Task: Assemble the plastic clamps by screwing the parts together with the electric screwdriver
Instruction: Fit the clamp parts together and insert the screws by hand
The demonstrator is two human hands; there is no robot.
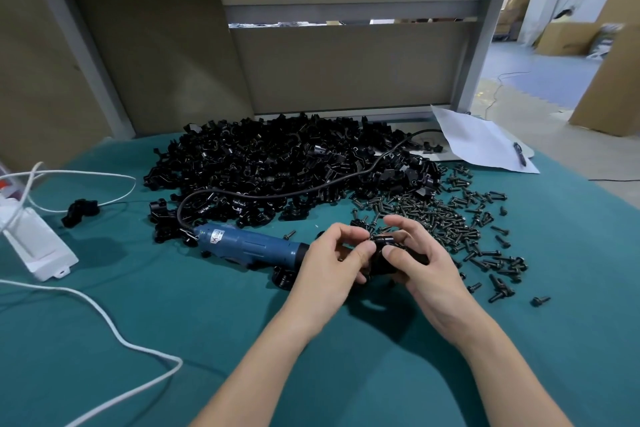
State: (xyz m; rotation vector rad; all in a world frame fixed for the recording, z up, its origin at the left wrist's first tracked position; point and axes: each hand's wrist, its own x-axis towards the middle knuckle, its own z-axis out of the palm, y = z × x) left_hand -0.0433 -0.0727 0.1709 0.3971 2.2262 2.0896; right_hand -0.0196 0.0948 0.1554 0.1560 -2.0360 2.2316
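Note:
Both hands meet over the teal table, just above its surface. My left hand point(334, 258) and my right hand point(417, 262) hold a black plastic clamp part point(384, 255) between them, fingers curled round it. The left thumb and forefinger pinch at the clamp's top, where a small screw may sit; I cannot tell for sure. The blue electric screwdriver point(247, 244) lies flat on the table just left of my left hand, with no hand on it. A big heap of black clamp parts point(277, 167) fills the back of the table. Loose black screws point(460, 218) are scattered to the right.
The screwdriver's black cable point(294, 189) runs back across the heap. A white power unit point(33, 241) with white cords point(114, 329) sits at the left. One assembled clamp point(79, 212) lies at the left. Paper and a pen point(519, 154) lie back right. A partition wall stands behind.

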